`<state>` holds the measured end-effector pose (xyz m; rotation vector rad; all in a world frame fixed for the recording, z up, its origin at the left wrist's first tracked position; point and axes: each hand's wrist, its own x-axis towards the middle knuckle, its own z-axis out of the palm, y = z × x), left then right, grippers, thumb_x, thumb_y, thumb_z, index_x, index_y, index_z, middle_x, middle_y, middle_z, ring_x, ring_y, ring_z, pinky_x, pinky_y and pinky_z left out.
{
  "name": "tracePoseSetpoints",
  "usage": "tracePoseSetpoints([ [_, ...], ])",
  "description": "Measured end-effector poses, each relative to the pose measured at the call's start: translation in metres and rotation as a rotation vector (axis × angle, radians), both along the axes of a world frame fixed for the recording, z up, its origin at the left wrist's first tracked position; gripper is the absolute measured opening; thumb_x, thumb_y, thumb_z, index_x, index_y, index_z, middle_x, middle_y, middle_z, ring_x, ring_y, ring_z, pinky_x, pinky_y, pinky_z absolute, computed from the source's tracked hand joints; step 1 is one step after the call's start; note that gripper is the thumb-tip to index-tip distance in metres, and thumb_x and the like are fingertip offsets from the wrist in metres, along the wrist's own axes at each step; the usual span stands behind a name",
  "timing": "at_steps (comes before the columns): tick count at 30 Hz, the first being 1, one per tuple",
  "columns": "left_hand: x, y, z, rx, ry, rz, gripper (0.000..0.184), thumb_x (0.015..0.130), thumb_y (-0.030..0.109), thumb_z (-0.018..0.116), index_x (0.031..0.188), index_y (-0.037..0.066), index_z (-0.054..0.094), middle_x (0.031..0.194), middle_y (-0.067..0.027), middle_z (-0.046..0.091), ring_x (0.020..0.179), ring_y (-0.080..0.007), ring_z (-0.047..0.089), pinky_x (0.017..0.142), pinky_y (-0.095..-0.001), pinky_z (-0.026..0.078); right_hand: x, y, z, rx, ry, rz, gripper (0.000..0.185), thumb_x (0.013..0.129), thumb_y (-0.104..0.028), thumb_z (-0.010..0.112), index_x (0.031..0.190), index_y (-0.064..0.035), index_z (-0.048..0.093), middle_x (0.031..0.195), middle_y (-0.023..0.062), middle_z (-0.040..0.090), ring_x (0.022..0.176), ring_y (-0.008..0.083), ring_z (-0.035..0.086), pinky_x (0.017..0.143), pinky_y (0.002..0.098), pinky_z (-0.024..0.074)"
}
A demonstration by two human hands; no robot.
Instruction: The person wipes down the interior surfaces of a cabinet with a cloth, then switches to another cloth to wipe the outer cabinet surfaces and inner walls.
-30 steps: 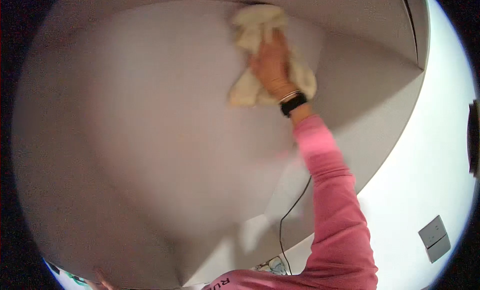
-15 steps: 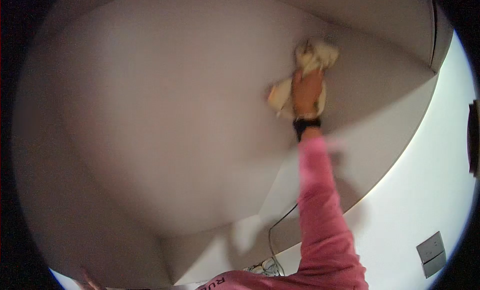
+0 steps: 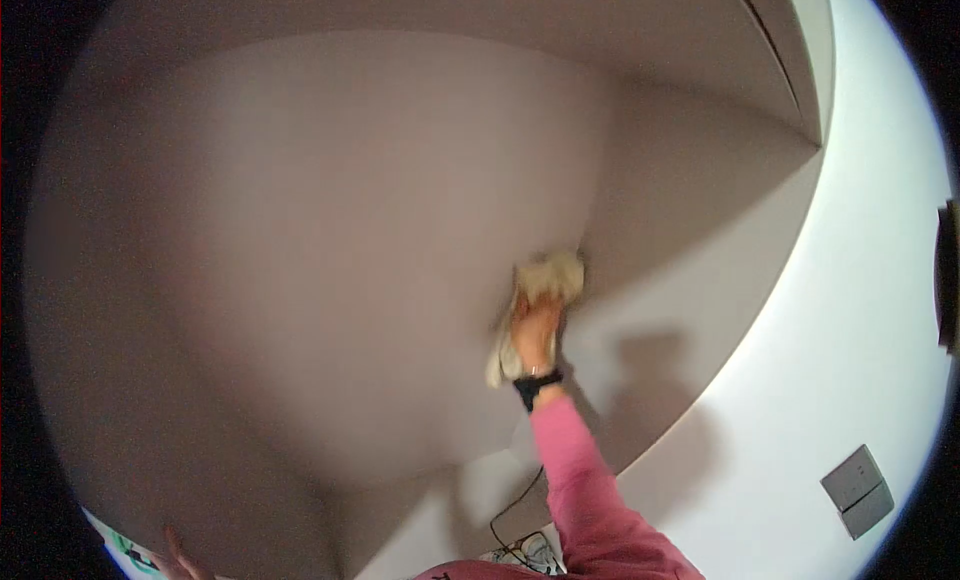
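Observation:
A pale yellow cloth point(image 3: 553, 274) is bunched under my right hand point(image 3: 537, 330), which presses it against the inner corner of a grey-beige recess, where the back panel point(image 3: 380, 230) meets the right side panel point(image 3: 700, 190). Part of the cloth hangs out to the left of the wrist. A black band is around that wrist, below a pink sleeve point(image 3: 575, 460). At the bottom left edge, my left hand point(image 3: 183, 560) shows only in part, its fingers apart near the recess's edge, holding nothing that I can see.
On the white wall at the right is a grey socket plate point(image 3: 858, 491). A dark cable point(image 3: 515, 502) runs down to some pale items point(image 3: 538, 552) at the bottom centre. A dark object point(image 3: 948, 278) stands at the far right edge. Something green point(image 3: 128, 550) shows at bottom left.
My right hand has moved down with the cloth, from the upper part of the recess to lower along its right inner corner. The view has shifted slightly. My left hand stays at the bottom left.

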<state>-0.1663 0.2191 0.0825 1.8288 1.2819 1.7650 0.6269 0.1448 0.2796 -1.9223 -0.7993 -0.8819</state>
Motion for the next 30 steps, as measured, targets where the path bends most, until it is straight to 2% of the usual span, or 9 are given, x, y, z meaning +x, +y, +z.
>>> tracePoseSetpoints([
  [1, 0.018, -0.004, 0.013, -0.121, -0.272, -0.031, 0.049, 0.096, 0.015, 0.033, 0.139, 0.000, 0.015, 0.136, -0.0211, 0.036, 0.120, -0.0305, 0.042, 0.102, -0.0376, 0.034, 0.012, 0.008, 0.034, -0.118, -0.217, -0.033, 0.045, 0.082, -0.020, 0.054, 0.110, 0.0145, 0.049, 0.117, 0.0342, 0.045, 0.116, 0.0470, 0.035, 0.102, 0.0500, 0.0255],
  [4, 0.070, -0.042, 0.086, -0.108, -0.222, 0.085, 0.045, 0.093, 0.015, 0.041, 0.132, -0.001, 0.028, 0.135, -0.0207, 0.037, 0.120, -0.0315, 0.042, 0.101, -0.0402, 0.035, -0.021, -0.006, 0.180, -0.063, -0.594, -0.333, 0.074, 0.068, -0.014, 0.061, 0.135, -0.0041, 0.031, 0.130, 0.0262, 0.036, 0.116, 0.0440, 0.036, 0.099, 0.0512, 0.0283],
  [8, 0.080, -0.052, 0.116, -0.108, -0.199, 0.130, 0.041, 0.090, 0.013, 0.048, 0.128, -0.001, 0.039, 0.135, -0.0199, 0.037, 0.121, -0.0326, 0.042, 0.100, -0.0433, 0.037, -0.025, -0.029, 0.272, 0.220, -0.565, -0.519, 0.066, 0.076, -0.017, 0.059, 0.132, 0.0040, 0.032, 0.130, 0.0267, 0.037, 0.117, 0.0426, 0.037, 0.096, 0.0476, 0.0344],
  [12, 0.037, -0.016, 0.038, 0.114, -0.166, 0.243, 0.051, 0.091, 0.009, 0.043, 0.138, 0.007, 0.023, 0.137, -0.0180, 0.033, 0.122, -0.0327, 0.040, 0.100, -0.0454, 0.036, 0.055, 0.029, 0.286, 0.267, -0.484, -0.614, 0.063, 0.086, -0.042, 0.049, 0.125, 0.0062, 0.041, 0.122, 0.0243, 0.047, 0.110, 0.0349, 0.049, 0.093, 0.0435, 0.0391],
  [16, 0.033, -0.028, 0.050, 0.119, -0.261, 0.158, 0.057, 0.089, 0.005, 0.042, 0.140, 0.006, 0.017, 0.133, -0.0172, 0.037, 0.120, -0.0303, 0.043, 0.099, -0.0451, 0.036, 0.012, 0.086, 0.284, -0.255, -0.754, -0.834, 0.057, 0.083, -0.047, 0.055, 0.115, 0.0001, 0.052, 0.106, 0.0153, 0.060, 0.094, 0.0265, 0.060, 0.080, 0.0365, 0.0476],
  [18, 0.051, -0.031, 0.082, 0.138, -0.203, 0.160, 0.053, 0.088, 0.005, 0.043, 0.137, 0.004, 0.023, 0.126, -0.0153, 0.043, 0.115, -0.0265, 0.046, 0.096, -0.0410, 0.037, -0.035, 0.097, 0.293, 0.061, -0.391, -0.420, 0.054, 0.079, -0.050, 0.057, 0.105, -0.0027, 0.058, 0.104, 0.0158, 0.061, 0.087, 0.0259, 0.061, 0.075, 0.0355, 0.0483],
  [20, 0.101, -0.060, 0.143, 0.207, -0.143, 0.187, 0.042, 0.087, 0.005, 0.047, 0.128, 0.000, 0.039, 0.113, -0.0112, 0.052, 0.104, -0.0198, 0.051, 0.089, -0.0321, 0.040, -0.023, 0.105, 0.293, 0.211, -0.383, -0.177, 0.051, 0.077, -0.052, 0.059, 0.097, -0.0051, 0.063, 0.099, 0.0174, 0.062, 0.084, 0.0280, 0.061, 0.072, 0.0370, 0.0484],
  [25, 0.125, -0.073, 0.179, 0.201, -0.136, 0.286, 0.029, 0.086, 0.010, 0.054, 0.112, -0.003, 0.050, 0.106, -0.0084, 0.053, 0.098, -0.0163, 0.049, 0.086, -0.0275, 0.037, -0.250, 0.163, 0.168, 0.353, -1.059, 0.179, 0.049, 0.075, -0.046, 0.060, 0.110, -0.0118, 0.058, 0.104, 0.0176, 0.055, 0.103, 0.0393, 0.049, 0.078, 0.0520, 0.0409],
  [30, 0.128, -0.066, 0.171, 0.223, -0.083, 0.270, 0.027, 0.085, 0.007, 0.055, 0.109, -0.003, 0.049, 0.099, -0.0088, 0.053, 0.091, -0.0160, 0.049, 0.081, -0.0274, 0.039, -0.297, 0.170, -0.043, -0.562, -1.052, 0.669, 0.044, 0.077, -0.027, 0.058, 0.118, -0.0136, 0.051, 0.114, 0.0144, 0.051, 0.110, 0.0371, 0.044, 0.090, 0.0530, 0.0321],
])
